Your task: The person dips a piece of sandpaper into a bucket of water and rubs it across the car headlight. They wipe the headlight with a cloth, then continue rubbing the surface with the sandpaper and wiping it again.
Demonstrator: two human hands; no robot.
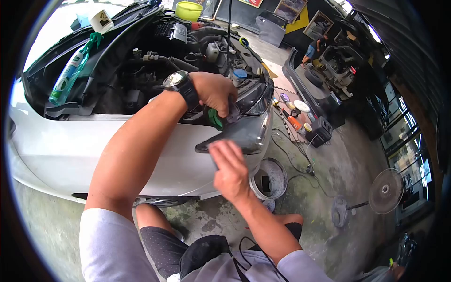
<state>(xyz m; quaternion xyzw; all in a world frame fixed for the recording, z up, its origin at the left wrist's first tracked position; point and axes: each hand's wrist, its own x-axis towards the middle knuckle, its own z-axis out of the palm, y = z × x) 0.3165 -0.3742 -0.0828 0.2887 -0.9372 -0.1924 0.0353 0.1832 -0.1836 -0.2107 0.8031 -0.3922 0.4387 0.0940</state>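
Headlight [246,136]: sitting at the front corner of the white car [61,141], just beside the open engine bay [145,89], with a bucket [281,188] standing below. Seeming fixed in place, so probably giving no sense of weight and feeling stiff under the palm. Likely being hard and smooth, turning slippery if wet, and probably scratching more readily than breaking. Calling, by the look of it, for flat, even pressure on the broad face, with steadying along the top edge instead of at the thin pointed end. Pressing together the fingers of the right hand [230,174], nearly straight and blurred, at the lower edge; not being able to tell whether holding anything. Curling downward the fingers of the left hand [217,91] near the top edge, beside a green item [215,118]; not being able to tell whether pinching it. Showing a smoky grey, dullish face below, looking darker and glossier above, narrowing to a dark-rimmed point toward the fender [181,157].
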